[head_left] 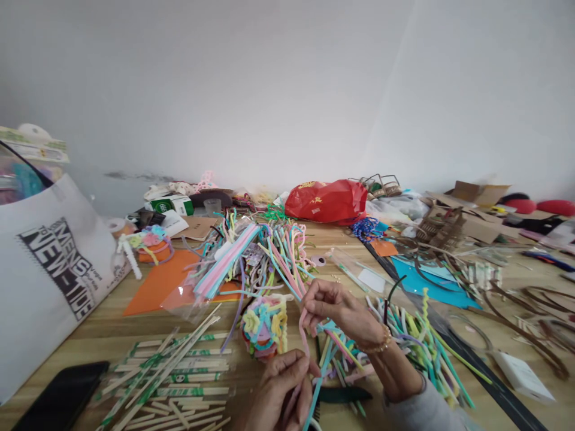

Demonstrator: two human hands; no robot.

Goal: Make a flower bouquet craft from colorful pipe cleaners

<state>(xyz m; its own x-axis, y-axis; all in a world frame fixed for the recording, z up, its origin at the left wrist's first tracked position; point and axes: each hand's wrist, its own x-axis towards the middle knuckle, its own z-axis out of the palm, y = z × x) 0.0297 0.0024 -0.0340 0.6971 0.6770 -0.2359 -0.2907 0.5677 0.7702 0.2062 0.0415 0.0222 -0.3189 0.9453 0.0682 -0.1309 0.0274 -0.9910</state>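
Note:
A pink pipe cleaner [303, 336] stretches between my two hands. My left hand [287, 383], low in the middle, is closed around its lower part. Above and to the right, my right hand [336, 308] pinches the upper end between thumb and fingers; a beaded bracelet circles that wrist. Just left of my hands stands a small piece of pipe-cleaner flowers [264, 326] in yellow, blue and pink. A light blue pipe cleaner [315, 395] runs beside my left fingers; whether they touch it I cannot tell. More coloured pipe cleaners [415, 341] lie under and right of my right forearm.
Packs of chopsticks [179, 374] and a black phone [63, 398] lie at the left, beside a white bag [58, 287]. Bundled pipe cleaners [229, 260] lie on orange sheets [157, 281]. A red bag [327, 200] rests by the wall; a white box [523, 376] sits right.

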